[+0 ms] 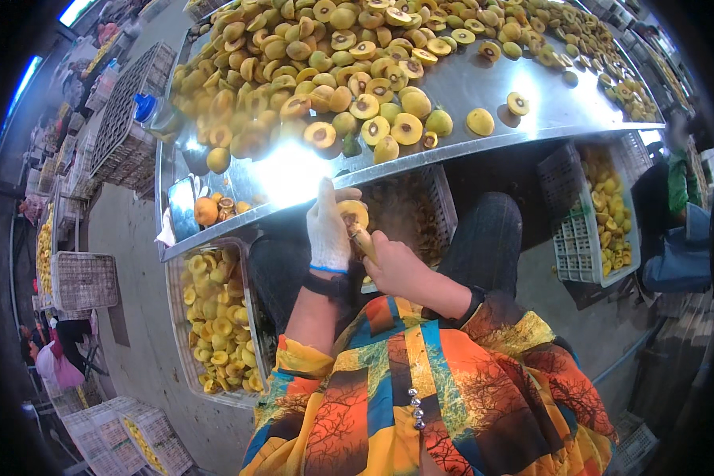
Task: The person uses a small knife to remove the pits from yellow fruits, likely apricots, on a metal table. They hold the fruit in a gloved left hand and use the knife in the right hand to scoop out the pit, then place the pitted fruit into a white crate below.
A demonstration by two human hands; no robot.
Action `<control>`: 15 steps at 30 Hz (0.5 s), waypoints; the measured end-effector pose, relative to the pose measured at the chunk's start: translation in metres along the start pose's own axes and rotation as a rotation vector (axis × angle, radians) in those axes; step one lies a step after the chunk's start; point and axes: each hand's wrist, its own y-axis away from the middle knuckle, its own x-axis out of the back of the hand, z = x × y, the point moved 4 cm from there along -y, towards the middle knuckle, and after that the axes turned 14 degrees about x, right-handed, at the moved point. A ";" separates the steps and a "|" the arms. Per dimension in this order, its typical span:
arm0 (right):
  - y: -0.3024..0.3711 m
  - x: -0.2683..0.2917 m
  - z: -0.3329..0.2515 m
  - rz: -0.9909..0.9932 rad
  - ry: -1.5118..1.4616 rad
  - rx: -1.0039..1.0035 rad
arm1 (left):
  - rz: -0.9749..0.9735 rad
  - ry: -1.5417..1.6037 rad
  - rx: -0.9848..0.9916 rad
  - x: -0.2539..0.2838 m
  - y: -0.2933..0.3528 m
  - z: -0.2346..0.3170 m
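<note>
White fabric gloved the left hand point(328, 230), its grip closed on a rounded, yellow-fleshed fruit half point(355, 213) just off the smooth metal desk point(464, 89)'s near edge. The bare right hand point(397, 268) clamped a slim, yellowish tool point(364, 242) beside it.

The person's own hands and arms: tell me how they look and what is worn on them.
The left hand wears a white glove with a blue edge at the cuff, and a dark wristband sits behind it. The right hand is ungloved, with a dark band near the sleeve. Both sleeves carry a colourful print, with yellow and orange.
</note>
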 end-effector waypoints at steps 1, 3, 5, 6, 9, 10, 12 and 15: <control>-0.001 0.001 0.000 0.000 -0.025 -0.004 | -0.053 -0.008 0.021 0.003 -0.004 -0.001; -0.002 0.003 0.001 0.000 -0.078 -0.015 | -0.166 0.058 0.015 0.002 0.000 0.002; -0.003 0.008 -0.004 -0.002 -0.169 -0.033 | -0.284 0.207 -0.040 -0.004 0.015 0.010; -0.003 0.008 -0.006 0.001 -0.214 -0.041 | -0.287 0.214 -0.060 -0.002 0.011 0.007; -0.003 0.001 -0.007 0.004 -0.239 -0.041 | -0.145 0.157 -0.039 0.003 0.008 0.001; -0.003 0.001 -0.008 -0.035 -0.273 -0.089 | -0.107 0.191 -0.021 0.001 0.009 0.001; -0.001 0.007 -0.014 -0.114 -0.339 -0.187 | -0.064 0.141 -0.062 -0.001 0.007 -0.002; 0.001 0.010 -0.018 -0.211 -0.500 -0.259 | -0.095 0.090 -0.003 -0.009 0.009 -0.001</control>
